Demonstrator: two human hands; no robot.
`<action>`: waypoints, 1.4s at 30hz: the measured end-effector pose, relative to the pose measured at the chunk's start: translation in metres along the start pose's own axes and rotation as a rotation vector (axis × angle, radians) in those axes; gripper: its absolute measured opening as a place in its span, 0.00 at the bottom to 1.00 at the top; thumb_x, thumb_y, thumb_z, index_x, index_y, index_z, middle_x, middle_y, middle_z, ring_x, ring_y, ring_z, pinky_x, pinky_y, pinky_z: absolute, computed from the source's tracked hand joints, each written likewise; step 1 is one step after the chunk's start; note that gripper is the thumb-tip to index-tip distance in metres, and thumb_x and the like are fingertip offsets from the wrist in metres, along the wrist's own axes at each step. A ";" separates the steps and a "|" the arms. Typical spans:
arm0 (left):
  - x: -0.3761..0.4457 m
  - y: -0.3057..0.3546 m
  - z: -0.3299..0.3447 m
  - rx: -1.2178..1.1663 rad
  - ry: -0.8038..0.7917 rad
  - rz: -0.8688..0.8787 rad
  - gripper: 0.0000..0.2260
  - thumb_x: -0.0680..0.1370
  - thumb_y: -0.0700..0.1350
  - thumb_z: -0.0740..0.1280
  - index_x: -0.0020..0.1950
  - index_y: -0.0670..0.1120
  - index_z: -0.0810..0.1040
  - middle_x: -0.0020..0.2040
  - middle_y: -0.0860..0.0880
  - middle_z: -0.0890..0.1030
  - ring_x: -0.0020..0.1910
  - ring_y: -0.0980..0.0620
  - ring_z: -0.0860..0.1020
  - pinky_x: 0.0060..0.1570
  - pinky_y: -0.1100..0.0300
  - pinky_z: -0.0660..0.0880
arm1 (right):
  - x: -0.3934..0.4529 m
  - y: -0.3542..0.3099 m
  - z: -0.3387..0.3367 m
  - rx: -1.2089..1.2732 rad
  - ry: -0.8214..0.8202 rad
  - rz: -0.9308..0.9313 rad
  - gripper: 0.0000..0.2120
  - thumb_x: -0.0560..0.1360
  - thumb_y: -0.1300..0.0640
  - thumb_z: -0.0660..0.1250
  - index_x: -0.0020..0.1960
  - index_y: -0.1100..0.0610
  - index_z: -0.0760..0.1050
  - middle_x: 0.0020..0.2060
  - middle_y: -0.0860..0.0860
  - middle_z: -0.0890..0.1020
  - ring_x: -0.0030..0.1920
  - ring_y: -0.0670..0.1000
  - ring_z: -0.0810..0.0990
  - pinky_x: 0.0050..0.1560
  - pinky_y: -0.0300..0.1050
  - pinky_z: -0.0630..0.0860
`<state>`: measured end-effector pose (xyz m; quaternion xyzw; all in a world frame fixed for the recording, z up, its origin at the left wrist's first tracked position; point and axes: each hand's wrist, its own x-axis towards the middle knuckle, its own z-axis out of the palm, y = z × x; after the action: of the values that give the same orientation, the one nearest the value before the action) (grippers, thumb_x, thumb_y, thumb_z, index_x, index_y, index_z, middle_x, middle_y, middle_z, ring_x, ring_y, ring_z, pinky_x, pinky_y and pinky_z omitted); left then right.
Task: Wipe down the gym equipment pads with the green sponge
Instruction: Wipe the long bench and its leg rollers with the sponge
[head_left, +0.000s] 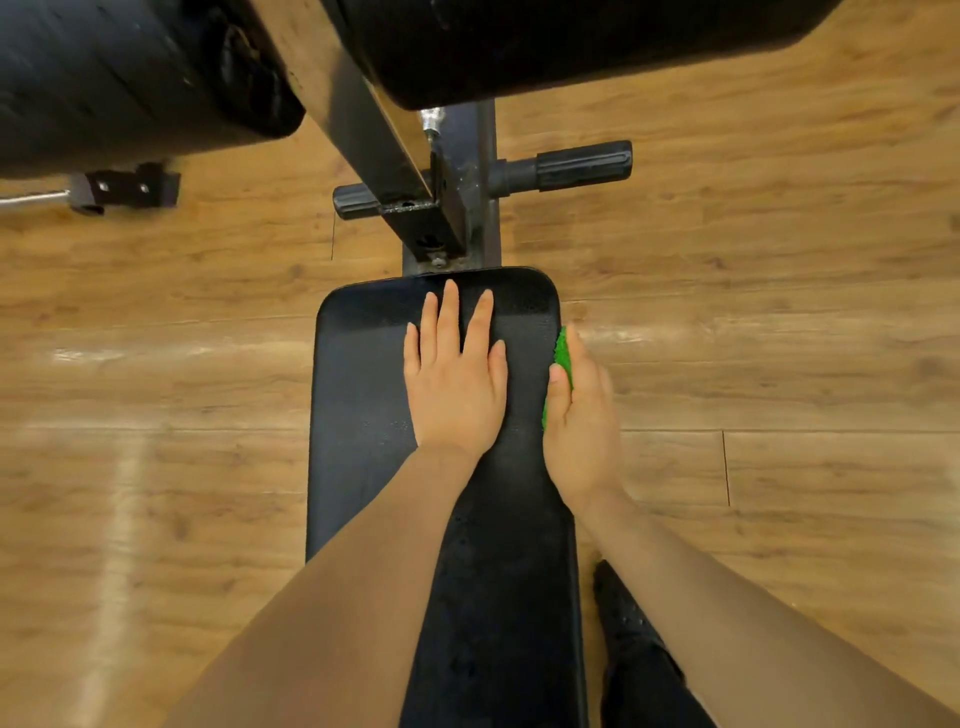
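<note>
A long black bench pad (363, 389) runs from the bottom of the view up to the middle. My left hand (454, 374) lies flat on its upper end, fingers straight and spread. My right hand (579, 415) is at the pad's right edge and holds the green sponge (562, 353) against the side of the pad, thumb on top. Only a narrow strip of the sponge shows; the rest is hidden behind my hand and the pad's edge.
Beyond the pad stands a dark metal frame (457, 208) with two black handle grips (582, 166). Two big black roller pads (130, 78) hang at the top. Wooden floor (779, 312) surrounds the bench. A dark-clad leg (639, 665) is at lower right.
</note>
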<state>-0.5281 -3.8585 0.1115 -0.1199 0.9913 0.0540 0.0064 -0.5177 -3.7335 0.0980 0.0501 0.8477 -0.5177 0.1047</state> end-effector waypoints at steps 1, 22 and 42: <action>-0.001 0.000 -0.002 -0.014 -0.003 0.002 0.24 0.81 0.54 0.48 0.76 0.50 0.63 0.77 0.44 0.61 0.76 0.44 0.57 0.73 0.47 0.54 | 0.000 -0.001 0.000 -0.005 0.011 -0.007 0.22 0.83 0.52 0.52 0.77 0.50 0.58 0.68 0.49 0.71 0.65 0.41 0.66 0.65 0.36 0.63; -0.121 -0.005 -0.001 0.033 -0.026 0.024 0.23 0.81 0.53 0.50 0.76 0.54 0.61 0.78 0.47 0.58 0.78 0.47 0.53 0.74 0.47 0.50 | -0.007 0.003 -0.004 0.089 0.014 -0.090 0.21 0.83 0.59 0.55 0.75 0.56 0.61 0.72 0.54 0.67 0.72 0.49 0.64 0.71 0.36 0.57; -0.121 -0.006 -0.002 0.019 0.004 0.028 0.23 0.81 0.54 0.49 0.76 0.55 0.61 0.78 0.48 0.59 0.77 0.47 0.54 0.75 0.46 0.50 | -0.090 0.036 -0.022 0.337 0.076 0.062 0.19 0.82 0.62 0.56 0.72 0.55 0.66 0.66 0.43 0.69 0.69 0.42 0.66 0.72 0.41 0.61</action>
<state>-0.4087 -3.8361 0.1158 -0.1063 0.9933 0.0443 0.0046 -0.4258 -3.6947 0.0971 0.1126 0.7503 -0.6467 0.0787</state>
